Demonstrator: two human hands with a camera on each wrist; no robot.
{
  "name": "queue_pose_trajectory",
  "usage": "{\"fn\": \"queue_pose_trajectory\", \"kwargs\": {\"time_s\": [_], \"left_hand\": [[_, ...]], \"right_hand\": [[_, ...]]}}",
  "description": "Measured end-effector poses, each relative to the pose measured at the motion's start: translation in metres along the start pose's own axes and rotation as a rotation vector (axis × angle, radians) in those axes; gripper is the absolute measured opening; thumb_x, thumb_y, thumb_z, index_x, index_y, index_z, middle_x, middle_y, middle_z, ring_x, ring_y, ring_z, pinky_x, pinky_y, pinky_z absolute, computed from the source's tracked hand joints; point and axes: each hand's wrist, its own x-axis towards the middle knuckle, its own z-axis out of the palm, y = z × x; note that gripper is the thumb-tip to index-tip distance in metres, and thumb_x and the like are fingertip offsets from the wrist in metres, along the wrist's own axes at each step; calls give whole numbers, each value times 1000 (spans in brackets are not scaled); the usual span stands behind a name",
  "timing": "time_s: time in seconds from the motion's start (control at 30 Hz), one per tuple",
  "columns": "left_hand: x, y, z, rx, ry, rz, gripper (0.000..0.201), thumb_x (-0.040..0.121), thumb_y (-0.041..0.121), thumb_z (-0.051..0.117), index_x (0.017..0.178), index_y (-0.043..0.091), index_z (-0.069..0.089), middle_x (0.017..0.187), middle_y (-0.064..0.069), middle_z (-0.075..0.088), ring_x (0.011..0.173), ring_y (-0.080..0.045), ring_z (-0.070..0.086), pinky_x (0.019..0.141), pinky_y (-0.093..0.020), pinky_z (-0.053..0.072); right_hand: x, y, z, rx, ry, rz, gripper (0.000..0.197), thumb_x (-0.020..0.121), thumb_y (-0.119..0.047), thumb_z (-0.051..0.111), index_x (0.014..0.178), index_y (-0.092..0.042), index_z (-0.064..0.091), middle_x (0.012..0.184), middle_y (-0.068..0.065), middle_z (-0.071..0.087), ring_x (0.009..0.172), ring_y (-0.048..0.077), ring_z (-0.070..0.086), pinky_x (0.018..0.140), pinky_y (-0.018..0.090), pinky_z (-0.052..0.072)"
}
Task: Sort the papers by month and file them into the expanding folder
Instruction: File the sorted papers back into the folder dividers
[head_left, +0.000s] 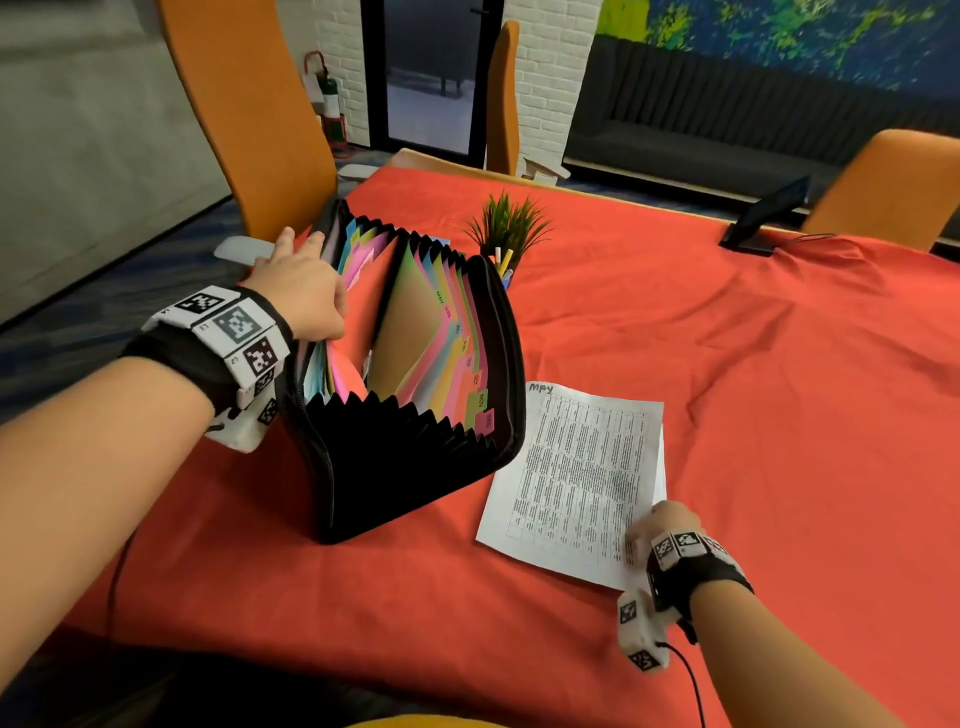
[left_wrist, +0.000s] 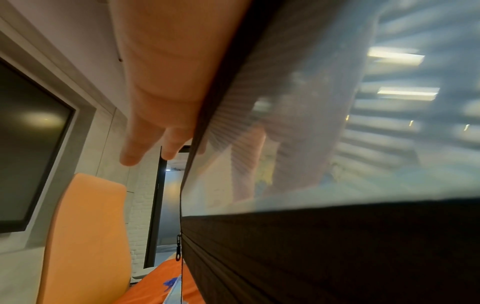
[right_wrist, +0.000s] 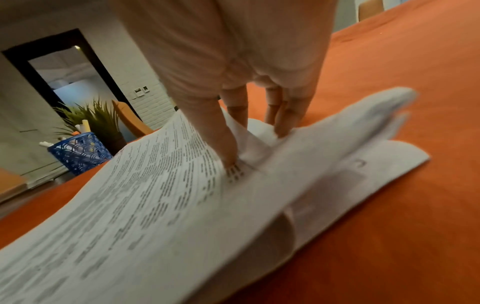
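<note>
A: Head view first. Expanding folder (head_left: 410, 374) stands open on the red tablecloth (head_left: 727, 364), pockets fanned; coloured dividers with month tabs show, and some pockets near the held wall seem to carry sheets already. Left hand (head_left: 304, 291) grips that wall's top edge, holding one wide pocket open just beside its fingers

B: And what's left?

A: Papers (head_left: 576, 478), top sheet headed "MAY", lie flat beside the folder, with the right hand (head_left: 667, 525) at their near corner. So at least this small stack is unfiled

B: Left wrist view?

A: Left hand's fingers (left_wrist: 145, 148) curl over the folder's edge; clasp confirmed, nothing more on progress

B: Right wrist?

A: Thumb and fingertips (right_wrist: 228, 152) pinch the top sheet's corner, lifting it off two or three sheets beneath. Judgement: partway, filing continues
</note>
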Motion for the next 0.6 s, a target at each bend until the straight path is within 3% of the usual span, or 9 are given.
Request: {"fn": "queue_pose_trajectory", "kwargs": {"time_s": [0.13, 0.2, 0.27, 0.4, 0.6], "left_hand": [[3, -6, 1, -11, 6, -16, 14, 77, 16, 69, 90, 21, 71, 158, -11, 5, 144, -35, -4, 115, -55, 12], [4, -8, 2, -18, 1, -24, 13, 76, 16, 70, 88, 21, 71, 158, -11, 6, 144, -35, -4, 114, -57, 11], [4, -11, 2, -19, -2, -35, 12, 75, 16, 71, 85, 21, 71, 158, -11, 7, 144, -35, -4, 114, -57, 11], [6, -15, 3, -9, -5, -41, 10, 74, 17, 72, 83, 22, 71, 158, -9, 7, 145, -34, -3, 114, -57, 11], [7, -16, 2, 21, -11, -33, 11, 75, 19, 72, 85, 23, 70, 158, -9, 8, 145, -34, -3, 113, -57, 12]], "right_hand": [[-15, -5, -11, -5, -7, -22, 41, 77, -28, 66, 111, -5, 61, 115, 15, 54, 89, 29, 57, 87, 37, 52], [-27, -6, -15, -62, 34, -50, 33, 85, -19, 57, 114, -3, 58, 120, 16, 47, 95, 31, 55, 88, 36, 50], [-35, -4, -11, -124, 167, -109, 29, 89, -10, 46, 114, -7, 59, 120, 14, 41, 103, 33, 51, 88, 38, 46], [-52, -3, 1, -289, 370, -290, 27, 88, -10, 43, 108, -18, 60, 125, 9, 40, 103, 27, 47, 83, 35, 44], [-53, -3, -1, -345, 391, -283, 27, 90, -12, 42, 106, -18, 62, 119, 8, 47, 108, 26, 45, 89, 35, 40]]}}
